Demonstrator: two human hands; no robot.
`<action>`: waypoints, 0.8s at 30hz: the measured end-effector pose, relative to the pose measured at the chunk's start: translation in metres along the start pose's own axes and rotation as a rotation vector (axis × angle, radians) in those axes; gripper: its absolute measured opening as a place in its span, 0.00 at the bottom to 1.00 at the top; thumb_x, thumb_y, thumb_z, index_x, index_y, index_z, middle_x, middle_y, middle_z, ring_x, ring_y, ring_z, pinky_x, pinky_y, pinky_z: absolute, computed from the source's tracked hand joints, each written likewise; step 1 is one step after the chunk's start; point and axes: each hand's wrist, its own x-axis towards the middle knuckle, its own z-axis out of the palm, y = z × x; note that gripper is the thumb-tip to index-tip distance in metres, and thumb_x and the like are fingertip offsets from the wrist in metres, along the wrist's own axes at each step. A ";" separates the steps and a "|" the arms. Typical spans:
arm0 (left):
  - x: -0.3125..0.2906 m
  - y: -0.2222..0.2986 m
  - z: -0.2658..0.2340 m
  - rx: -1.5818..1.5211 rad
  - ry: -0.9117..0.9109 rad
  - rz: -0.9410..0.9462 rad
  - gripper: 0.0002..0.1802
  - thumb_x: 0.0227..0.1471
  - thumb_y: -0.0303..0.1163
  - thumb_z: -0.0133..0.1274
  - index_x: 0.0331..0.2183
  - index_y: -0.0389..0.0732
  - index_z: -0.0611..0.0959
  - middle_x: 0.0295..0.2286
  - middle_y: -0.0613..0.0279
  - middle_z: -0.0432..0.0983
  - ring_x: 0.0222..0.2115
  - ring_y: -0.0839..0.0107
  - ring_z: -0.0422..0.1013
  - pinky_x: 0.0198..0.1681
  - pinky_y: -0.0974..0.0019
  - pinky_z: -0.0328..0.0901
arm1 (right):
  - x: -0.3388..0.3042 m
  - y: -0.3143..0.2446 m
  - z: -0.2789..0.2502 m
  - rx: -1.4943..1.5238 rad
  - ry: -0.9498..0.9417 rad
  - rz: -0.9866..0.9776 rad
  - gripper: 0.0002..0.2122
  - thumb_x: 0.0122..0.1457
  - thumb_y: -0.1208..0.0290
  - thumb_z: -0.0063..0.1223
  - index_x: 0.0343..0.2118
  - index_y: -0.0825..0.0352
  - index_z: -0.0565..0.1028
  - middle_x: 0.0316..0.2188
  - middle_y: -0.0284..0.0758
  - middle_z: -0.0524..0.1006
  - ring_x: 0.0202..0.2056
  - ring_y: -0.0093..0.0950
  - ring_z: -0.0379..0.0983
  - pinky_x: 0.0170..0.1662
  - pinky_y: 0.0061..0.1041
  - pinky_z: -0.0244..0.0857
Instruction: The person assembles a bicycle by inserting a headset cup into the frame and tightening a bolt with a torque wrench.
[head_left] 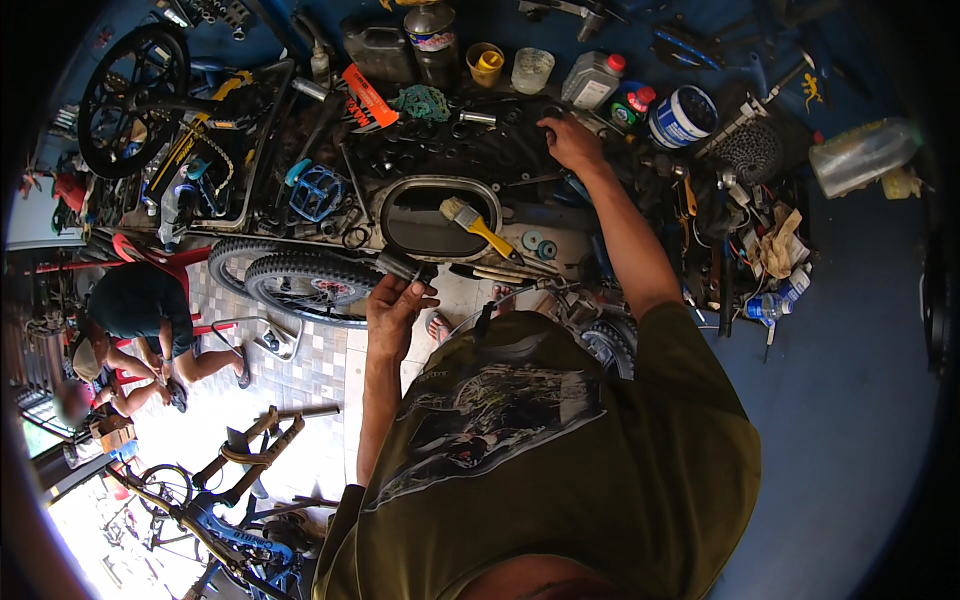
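Note:
My left hand (398, 308) is closed around a dark cylindrical metal part (398, 264), held up in front of my shirt near the bench's front edge. Stretched out over the cluttered bench, my right hand (573, 143) has its fingers bent down among small dark parts (480, 150). What those fingertips pinch, if anything, is too small to make out. Between the hands, a yellow-handled paintbrush (480, 230) lies across an oval metal-rimmed tray (398, 238). Two teal-grey discs (540, 246) sit to the right of the brush.
Along the back stand a grey bottle with a red cap (592, 80), a white-and-blue tub (683, 117) and a yellow cup (486, 65). Blue pedals (318, 192) lie left. Bicycle wheels (310, 288) lean below the bench. Another person (140, 305) sits at left; a blue bicycle frame (230, 530) stands lower left.

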 end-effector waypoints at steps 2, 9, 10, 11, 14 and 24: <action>-0.001 0.001 0.001 -0.001 0.004 -0.004 0.21 0.54 0.32 0.65 0.46 0.31 0.79 0.38 0.56 0.80 0.35 0.67 0.78 0.37 0.62 0.76 | 0.001 0.000 0.001 -0.029 0.004 0.004 0.16 0.60 0.66 0.56 0.52 0.46 0.78 0.49 0.38 0.76 0.51 0.38 0.76 0.51 0.41 0.73; -0.005 0.000 -0.002 -0.021 0.007 0.004 0.21 0.54 0.31 0.65 0.47 0.32 0.79 0.38 0.56 0.80 0.35 0.67 0.78 0.37 0.63 0.76 | 0.007 0.005 0.005 -0.069 0.000 -0.011 0.18 0.58 0.63 0.61 0.53 0.46 0.77 0.51 0.37 0.74 0.51 0.38 0.75 0.51 0.41 0.72; -0.007 0.001 -0.002 -0.021 0.018 0.004 0.21 0.54 0.31 0.65 0.47 0.32 0.79 0.38 0.57 0.80 0.35 0.67 0.78 0.37 0.63 0.76 | 0.007 0.003 0.004 -0.070 -0.014 -0.002 0.19 0.57 0.62 0.61 0.53 0.46 0.77 0.52 0.36 0.74 0.52 0.38 0.75 0.51 0.41 0.72; -0.008 0.002 -0.001 -0.021 0.026 0.004 0.20 0.54 0.31 0.65 0.47 0.33 0.79 0.39 0.57 0.80 0.35 0.67 0.78 0.37 0.64 0.76 | 0.007 0.002 0.003 -0.072 -0.021 0.006 0.20 0.56 0.62 0.62 0.53 0.46 0.77 0.52 0.36 0.74 0.52 0.38 0.75 0.51 0.41 0.72; -0.008 -0.001 -0.003 -0.027 0.026 0.005 0.20 0.55 0.31 0.64 0.47 0.33 0.79 0.39 0.57 0.80 0.35 0.68 0.77 0.37 0.64 0.76 | 0.005 -0.001 -0.001 -0.077 -0.040 0.031 0.21 0.55 0.61 0.63 0.53 0.48 0.76 0.53 0.37 0.73 0.53 0.38 0.75 0.51 0.41 0.72; -0.005 -0.003 -0.003 -0.023 0.014 -0.002 0.20 0.55 0.30 0.64 0.47 0.32 0.79 0.39 0.55 0.80 0.36 0.67 0.77 0.38 0.63 0.76 | -0.002 0.000 -0.005 -0.075 -0.010 0.008 0.20 0.55 0.61 0.64 0.51 0.53 0.74 0.53 0.33 0.74 0.53 0.37 0.74 0.51 0.42 0.72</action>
